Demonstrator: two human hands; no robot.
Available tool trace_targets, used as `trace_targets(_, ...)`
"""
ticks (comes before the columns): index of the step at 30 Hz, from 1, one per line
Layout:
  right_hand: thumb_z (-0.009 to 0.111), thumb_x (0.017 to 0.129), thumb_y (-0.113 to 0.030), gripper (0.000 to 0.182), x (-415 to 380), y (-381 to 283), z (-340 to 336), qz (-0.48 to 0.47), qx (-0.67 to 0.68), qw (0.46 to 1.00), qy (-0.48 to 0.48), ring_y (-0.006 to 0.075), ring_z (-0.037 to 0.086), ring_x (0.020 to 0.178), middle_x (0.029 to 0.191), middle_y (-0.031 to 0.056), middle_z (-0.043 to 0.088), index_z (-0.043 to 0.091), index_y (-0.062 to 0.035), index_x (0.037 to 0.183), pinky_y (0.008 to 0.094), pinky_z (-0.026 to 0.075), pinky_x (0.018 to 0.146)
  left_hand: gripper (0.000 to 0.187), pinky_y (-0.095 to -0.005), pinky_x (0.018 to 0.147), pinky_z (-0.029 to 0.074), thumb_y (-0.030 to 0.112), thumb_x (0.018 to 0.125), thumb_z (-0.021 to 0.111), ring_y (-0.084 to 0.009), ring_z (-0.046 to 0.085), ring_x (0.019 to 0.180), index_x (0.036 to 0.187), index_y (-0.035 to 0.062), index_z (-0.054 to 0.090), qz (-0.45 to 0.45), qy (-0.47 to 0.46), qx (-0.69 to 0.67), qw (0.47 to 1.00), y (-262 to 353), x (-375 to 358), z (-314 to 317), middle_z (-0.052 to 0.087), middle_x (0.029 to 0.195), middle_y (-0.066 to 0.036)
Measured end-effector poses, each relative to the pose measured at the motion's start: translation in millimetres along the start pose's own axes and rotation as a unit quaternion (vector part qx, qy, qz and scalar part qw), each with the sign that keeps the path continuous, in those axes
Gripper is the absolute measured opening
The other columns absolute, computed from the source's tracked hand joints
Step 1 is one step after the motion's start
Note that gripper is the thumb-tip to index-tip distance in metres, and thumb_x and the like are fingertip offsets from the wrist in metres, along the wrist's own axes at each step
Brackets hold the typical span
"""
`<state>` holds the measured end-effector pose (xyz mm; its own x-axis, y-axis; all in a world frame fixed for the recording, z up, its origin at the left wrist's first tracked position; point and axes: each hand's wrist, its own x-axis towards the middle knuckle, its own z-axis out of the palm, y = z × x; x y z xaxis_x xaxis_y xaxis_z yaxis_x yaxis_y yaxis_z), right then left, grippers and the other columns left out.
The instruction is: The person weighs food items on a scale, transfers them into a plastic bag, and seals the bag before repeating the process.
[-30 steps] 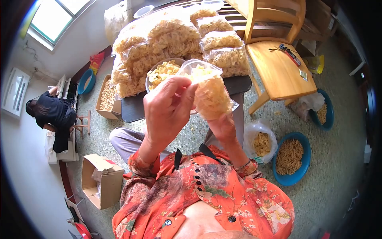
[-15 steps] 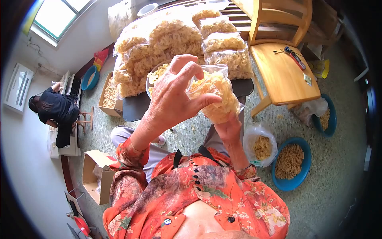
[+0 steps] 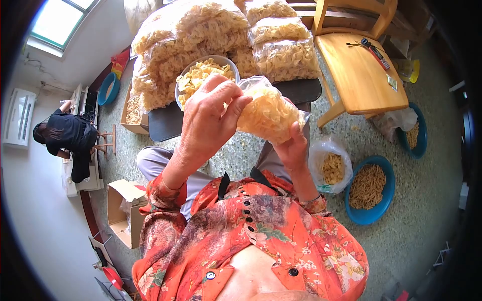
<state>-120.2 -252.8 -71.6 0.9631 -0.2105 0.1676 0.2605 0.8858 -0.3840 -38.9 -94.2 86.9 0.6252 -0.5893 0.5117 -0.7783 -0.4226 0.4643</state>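
Yellow chips (image 3: 268, 120) are filling a clear bag (image 3: 261, 100), which is tilting above the near edge of the dark table (image 3: 163, 123). The right hand (image 3: 293, 153) is gripping the bag from its near right side, thumb pressing against the plastic. The left hand (image 3: 203, 113) is hovering by the bag's left side, its thumb and fingers curling towards each other; a pale bit is showing between them, but whether they are pinching it is hard to make out.

Just beyond the left hand, a bowl (image 3: 178, 100) is holding more chips. Filled bags (image 3: 196, 35) are lying stacked across the table's far side. To the right, a wooden chair (image 3: 359, 75) is carrying a few small items (image 3: 376, 57). On the floor (image 3: 281, 241) at right, an open sack (image 3: 339, 188) is standing beside a blue basin (image 3: 369, 215) of brown sticks (image 3: 368, 186). An open carton (image 3: 120, 220) is sitting at near left, and another person (image 3: 70, 131) is sitting on a stool (image 3: 106, 143) at far left.
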Motion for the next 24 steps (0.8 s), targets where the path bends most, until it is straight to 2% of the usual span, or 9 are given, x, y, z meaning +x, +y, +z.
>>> trace_targets(2, 0.077, 0.09, -0.039, 0.088, 1, 1, -5, 0.01, 0.013, 1.0, -0.018, 0.0334, 0.048, 0.14, 0.15, 0.0169, 0.046, 0.029, -0.0043, 0.154, 0.0501, 0.041, 0.116, 0.012, -0.0354, 0.062, 0.049, 0.011, 0.089, 0.076, -0.0252, 0.062, 0.067, 0.089, 0.002, 0.069, -0.023, 0.001, -0.032, 0.999, 1, -1, 0, 0.061, 0.084, -0.011)
trace_targets(3, 0.077, 0.09, -0.039, 0.088, 1, 2, -7, 0.012, 0.013, 1.0, -0.016, 0.0334, 0.048, 0.14, 0.15, 0.0169, 0.046, 0.029, -0.0043, 0.154, 0.0501, 0.041, 0.116, 0.012, -0.0354, 0.062, 0.049, 0.011, 0.089, 0.076, -0.0252, 0.062, 0.067, 0.089, 0.002, 0.069, -0.025, 0.0, -0.033, 0.999, 0, -1, 0, 0.061, 0.084, -0.011)
trace_targets(9, 0.085, 0.082, -0.029, 0.098, 7, -7, 6, -0.015, -0.043, 0.994, -0.102, 0.032, 0.046, 0.142, 0.152, 0.0177, 0.044, 0.027, -0.002, 0.155, 0.0485, 0.039, 0.118, 0.013, -0.0258, 0.064, 0.051, 0.006, 0.086, 0.081, -0.0125, 0.062, 0.071, 0.087, -0.0023, 0.07, -0.02, 0.027, -0.087, 0.996, -10, 6, -6, 0.066, 0.085, -0.007)
trace_targets(12, 0.084, 0.082, -0.024, 0.096, 12, -19, 10, -0.013, -0.098, 0.991, -0.095, 0.0302, 0.047, 0.141, 0.151, 0.0184, 0.046, 0.027, 0.0, 0.155, 0.0471, 0.039, 0.118, 0.012, -0.0247, 0.064, 0.051, 0.005, 0.086, 0.08, -0.0109, 0.062, 0.072, 0.086, -0.0027, 0.07, -0.018, 0.034, -0.078, 0.996, -7, 14, -9, 0.066, 0.086, -0.007)
trace_targets(14, 0.082, 0.083, -0.019, 0.091, 15, -28, 14, -0.008, -0.085, 0.996, -0.032, 0.0301, 0.051, 0.138, 0.147, 0.0186, 0.051, 0.03, 0.0025, 0.154, 0.0464, 0.041, 0.117, 0.013, -0.0235, 0.064, 0.051, 0.004, 0.087, 0.079, -0.0095, 0.062, 0.072, 0.084, -0.0037, 0.069, -0.02, 0.022, -0.097, 0.995, -7, 21, -11, 0.066, 0.085, -0.007)
trace_targets(15, 0.079, 0.087, -0.018, 0.077, 18, -29, 7, -0.026, -0.104, 0.994, -0.034, 0.0324, 0.057, 0.132, 0.142, 0.0185, 0.056, 0.039, 0.0021, 0.149, 0.0492, 0.047, 0.112, 0.013, -0.0235, 0.064, 0.051, 0.004, 0.087, 0.079, -0.0095, 0.062, 0.072, 0.084, -0.0037, 0.069, -0.019, 0.025, -0.096, 0.995, -9, 24, -11, 0.066, 0.085, -0.007)
trace_targets(18, 0.079, 0.088, -0.019, 0.075, 26, -33, -4, -0.035, -0.134, 0.99, -0.002, 0.031, 0.06, 0.128, 0.141, 0.0177, 0.057, 0.04, 0.0022, 0.148, 0.0464, 0.052, 0.106, 0.012, -0.0215, 0.064, 0.051, 0.003, 0.089, 0.078, -0.007, 0.062, 0.072, 0.086, -0.0032, 0.068, -0.005, 0.006, -0.07, 0.997, -15, 31, -8, 0.066, 0.085, -0.004)
trace_targets(21, 0.081, 0.088, -0.022, 0.075, 33, -43, -3, -0.034, -0.178, 0.983, -0.004, 0.0301, 0.062, 0.125, 0.138, 0.0169, 0.059, 0.042, 0.0019, 0.147, 0.0438, 0.056, 0.102, 0.018, -0.0182, 0.063, 0.051, -0.001, 0.094, 0.072, -0.0028, 0.06, 0.07, 0.108, 0.0003, 0.061, -0.091, -0.029, -0.263, 0.96, -19, 37, -4, 0.063, 0.085, 0.001)
trace_targets(24, 0.083, 0.086, -0.023, 0.08, 41, -65, 12, -0.023, -0.198, 0.98, -0.016, 0.0302, 0.062, 0.126, 0.138, 0.0169, 0.059, 0.039, 0.0021, 0.148, 0.0438, 0.055, 0.102, 0.026, -0.0183, 0.061, 0.05, -0.003, 0.094, 0.07, -0.0025, 0.06, 0.069, 0.116, 0.0013, 0.056, -0.066, -0.045, -0.258, 0.963, -23, 49, -8, 0.061, 0.084, 0.001)
